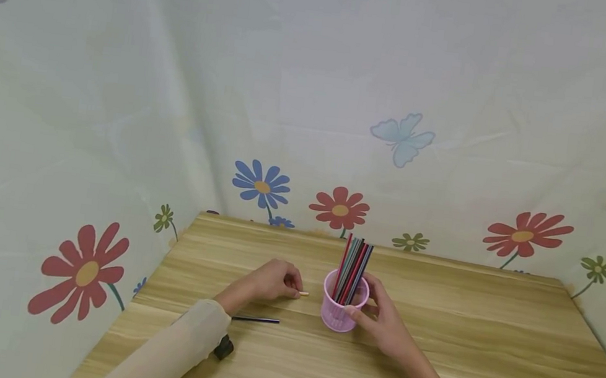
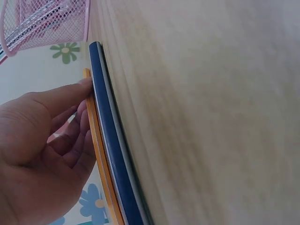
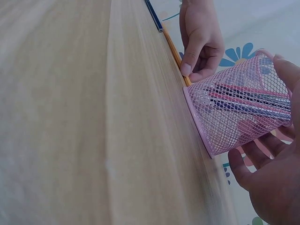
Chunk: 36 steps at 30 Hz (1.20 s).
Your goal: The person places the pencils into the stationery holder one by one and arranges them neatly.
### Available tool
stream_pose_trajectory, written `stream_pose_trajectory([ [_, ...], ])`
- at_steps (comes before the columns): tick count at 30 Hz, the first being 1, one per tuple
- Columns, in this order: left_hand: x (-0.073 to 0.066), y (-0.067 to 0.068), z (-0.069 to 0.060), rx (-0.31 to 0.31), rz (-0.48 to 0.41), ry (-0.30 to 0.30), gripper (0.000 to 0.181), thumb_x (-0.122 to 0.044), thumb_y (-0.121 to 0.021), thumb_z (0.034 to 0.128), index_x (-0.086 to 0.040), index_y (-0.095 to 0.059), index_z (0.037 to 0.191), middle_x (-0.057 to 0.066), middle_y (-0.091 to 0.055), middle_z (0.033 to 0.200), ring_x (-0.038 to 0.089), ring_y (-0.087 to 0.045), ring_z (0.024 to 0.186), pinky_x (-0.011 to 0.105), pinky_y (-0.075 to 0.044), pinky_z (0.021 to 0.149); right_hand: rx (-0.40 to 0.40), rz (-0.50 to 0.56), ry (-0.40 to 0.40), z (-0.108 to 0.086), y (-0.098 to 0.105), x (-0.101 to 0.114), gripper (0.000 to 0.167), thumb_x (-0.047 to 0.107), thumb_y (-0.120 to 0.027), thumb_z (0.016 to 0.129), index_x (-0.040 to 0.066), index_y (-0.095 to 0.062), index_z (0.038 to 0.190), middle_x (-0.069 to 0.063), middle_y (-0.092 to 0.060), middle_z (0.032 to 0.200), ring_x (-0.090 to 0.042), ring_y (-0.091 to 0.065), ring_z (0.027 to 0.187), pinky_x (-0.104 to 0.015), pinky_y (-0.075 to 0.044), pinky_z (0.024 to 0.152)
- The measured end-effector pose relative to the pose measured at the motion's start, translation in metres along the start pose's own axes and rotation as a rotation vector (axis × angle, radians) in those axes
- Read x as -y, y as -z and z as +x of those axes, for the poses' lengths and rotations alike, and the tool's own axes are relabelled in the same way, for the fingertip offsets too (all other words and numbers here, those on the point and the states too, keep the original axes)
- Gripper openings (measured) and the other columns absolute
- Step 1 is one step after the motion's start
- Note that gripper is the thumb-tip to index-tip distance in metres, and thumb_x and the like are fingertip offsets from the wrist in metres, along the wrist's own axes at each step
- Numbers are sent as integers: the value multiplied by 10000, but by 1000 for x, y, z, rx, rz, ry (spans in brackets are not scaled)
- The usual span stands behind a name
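Note:
My left hand [image 1: 274,280] is low over the tabletop, thumb and fingers pinching an orange pencil [image 2: 99,136] near one end. That pencil lies along the wood; in the head view only its tip shows. A dark blue pencil [image 1: 260,319] rests on the table nearer to me, beside the left forearm. To the right stands a pink mesh pen cup [image 1: 337,318], upright, with several red, grey and dark pencils [image 1: 352,269] leaning in it. My right hand [image 1: 385,323] holds the cup's right side, thumb in front and fingers behind.
The wood-grain table [image 1: 488,335] reaches back to a pale cloth [image 1: 314,90] printed with flowers and a butterfly, which also hangs along the left side. A dark wrist device [image 1: 224,348] sits under the left sleeve.

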<state>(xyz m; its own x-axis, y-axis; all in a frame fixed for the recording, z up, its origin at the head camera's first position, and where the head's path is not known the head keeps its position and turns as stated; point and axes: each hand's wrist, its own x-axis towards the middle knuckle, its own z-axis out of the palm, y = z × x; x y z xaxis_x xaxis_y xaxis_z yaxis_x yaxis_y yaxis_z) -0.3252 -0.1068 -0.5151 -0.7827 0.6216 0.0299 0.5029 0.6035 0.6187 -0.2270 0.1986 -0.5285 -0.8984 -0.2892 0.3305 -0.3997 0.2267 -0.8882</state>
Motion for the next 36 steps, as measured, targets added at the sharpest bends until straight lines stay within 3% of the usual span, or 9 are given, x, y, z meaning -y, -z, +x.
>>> stream_pose_trajectory([
  [7, -3, 4, -3, 46, 21, -48, 53, -136, -808, 960, -146, -762, 936, -92, -665, 850, 88, -608, 801, 277, -541, 762, -13, -3, 4, 0, -1, -3, 716, 166, -771, 990, 169, -390, 1596, -149, -564, 1474, -349, -536, 1349, -397, -526, 1068],
  [12, -4, 14, -5, 58, -4, -34, 35, -204, -777, 995, -176, -760, 981, -107, -682, 900, 97, -619, 849, 285, -546, 795, -9, -3, -15, -1, -2, -4, 713, 189, -774, 991, 220, -394, 1594, -114, -558, 1486, -329, -531, 1360, -365, -521, 1072],
  [19, -20, 40, -5, -31, -41, -63, 54, -223, -749, 1017, -174, -744, 1038, -94, -704, 935, 109, -653, 870, 296, -570, 796, -2, -2, 4, 0, -1, -3, 716, 181, -762, 997, 222, -382, 1602, -110, -550, 1490, -330, -521, 1363, -366, -519, 1073],
  [25, -43, 59, -5, -93, -78, -143, 114, -182, -754, 1011, -122, -746, 1107, -71, -730, 972, 91, -685, 889, 282, -588, 812, -7, 5, 0, -1, 0, -4, 714, 168, -763, 996, 221, -385, 1599, -112, -551, 1487, -330, -522, 1363, -355, -519, 1070],
  [36, -79, 74, -13, -252, -35, -302, 142, -172, -802, 972, -114, -739, 1085, -67, -727, 1000, 75, -686, 918, 332, -606, 890, -6, -3, 32, -1, -1, -2, 694, 143, -745, 1005, 144, -383, 1598, -172, -554, 1478, -381, -524, 1357, -411, -526, 1068],
])
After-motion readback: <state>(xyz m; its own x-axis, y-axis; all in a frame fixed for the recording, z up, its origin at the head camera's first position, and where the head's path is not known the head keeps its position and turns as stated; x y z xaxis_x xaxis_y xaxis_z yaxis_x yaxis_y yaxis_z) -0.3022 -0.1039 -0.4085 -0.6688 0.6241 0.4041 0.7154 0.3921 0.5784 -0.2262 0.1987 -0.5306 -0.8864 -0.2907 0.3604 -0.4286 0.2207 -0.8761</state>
